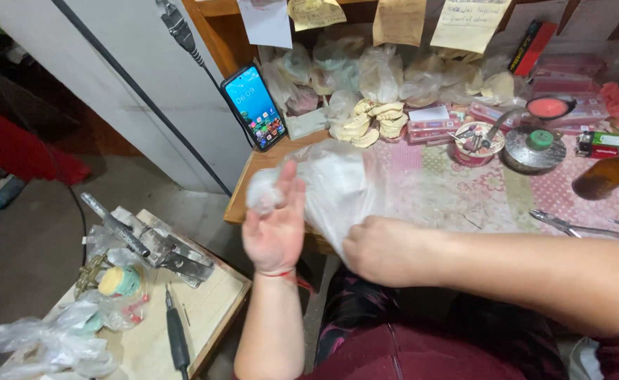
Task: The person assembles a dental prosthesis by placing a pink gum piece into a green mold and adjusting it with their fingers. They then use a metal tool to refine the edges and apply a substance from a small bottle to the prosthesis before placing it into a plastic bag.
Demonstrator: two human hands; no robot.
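Left hand [274,225] open-palmed, right hand [380,250] gripping the clear plastic bag [338,186] (blurred), whose contents could spill toward six o'clock if the film slips.

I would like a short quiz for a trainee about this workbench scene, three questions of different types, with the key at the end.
1. True or false: both hands touch the clear plastic bag.
2. Multiple choice: where does the phone stand? A) flat on the small wooden table B) leaning upright at the left end of the bench C) in the right hand
3. Fill in: the thread on the left hand's wrist is ____.

Key:
1. True. The left hand is open with its fingers at the bag, and the right hand grips it from below.
2. B.
3. Red.
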